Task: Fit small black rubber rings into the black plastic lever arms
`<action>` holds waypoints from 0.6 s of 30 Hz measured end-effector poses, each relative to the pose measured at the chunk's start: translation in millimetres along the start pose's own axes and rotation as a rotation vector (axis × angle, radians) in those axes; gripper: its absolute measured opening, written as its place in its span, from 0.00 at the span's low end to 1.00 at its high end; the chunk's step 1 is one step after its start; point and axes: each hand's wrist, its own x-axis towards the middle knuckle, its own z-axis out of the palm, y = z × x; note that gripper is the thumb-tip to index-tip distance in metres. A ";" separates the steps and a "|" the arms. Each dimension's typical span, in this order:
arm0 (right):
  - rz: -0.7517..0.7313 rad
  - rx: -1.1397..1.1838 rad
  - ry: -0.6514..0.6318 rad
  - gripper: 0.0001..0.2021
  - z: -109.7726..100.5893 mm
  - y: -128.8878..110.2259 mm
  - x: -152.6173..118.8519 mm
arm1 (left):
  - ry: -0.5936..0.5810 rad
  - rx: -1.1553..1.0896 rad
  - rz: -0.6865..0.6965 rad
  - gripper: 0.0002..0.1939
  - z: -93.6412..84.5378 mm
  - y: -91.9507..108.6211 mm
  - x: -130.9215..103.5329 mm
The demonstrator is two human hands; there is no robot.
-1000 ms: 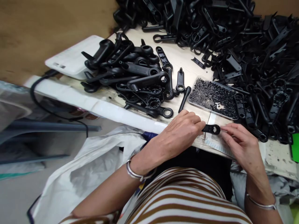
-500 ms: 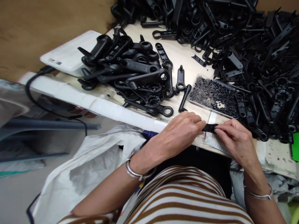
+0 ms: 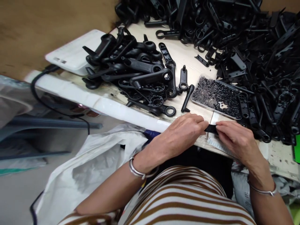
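Note:
Between my two hands, at the table's front edge, is a small black plastic part (image 3: 211, 128), mostly covered by my fingers. My left hand (image 3: 185, 129) is closed on its left end. With thumb and fingers pressed together, my right hand (image 3: 235, 137) pinches its right end. Just behind my hands lies a clear shallow box (image 3: 217, 97) of tiny black and grey pieces too small to name. A slim black arm-like part (image 3: 187, 99) lies left of the box, and a flat one with a ring end (image 3: 183, 78) lies behind that.
A heap of black ring-ended plastic parts (image 3: 142, 72) covers the left of the table. A larger pile (image 3: 234, 37) fills the back and right. A white device (image 3: 75, 51) with a black cable (image 3: 35, 82) sits at the left. A white bag (image 3: 93, 168) hangs below the edge.
My right fingers have flattened over the top of the black part and cover more of it. The left hand keeps its hold. The whole view has shifted slightly.

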 end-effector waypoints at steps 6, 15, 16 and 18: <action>0.039 -0.084 0.027 0.05 2.5 -7.2 4.1 | 0.005 -0.002 -0.019 0.03 2.5 0.6 -0.3; 0.203 -0.030 0.012 0.09 5.3 -13.4 3.1 | -0.013 0.005 -0.045 0.05 0.9 2.2 -0.8; 0.226 0.007 0.010 0.09 4.7 -11.9 1.9 | -0.013 0.003 -0.047 0.05 0.6 2.4 -0.6; 0.266 0.096 0.013 0.09 2.3 -8.7 -1.3 | -0.019 -0.002 -0.054 0.05 -0.3 2.8 0.1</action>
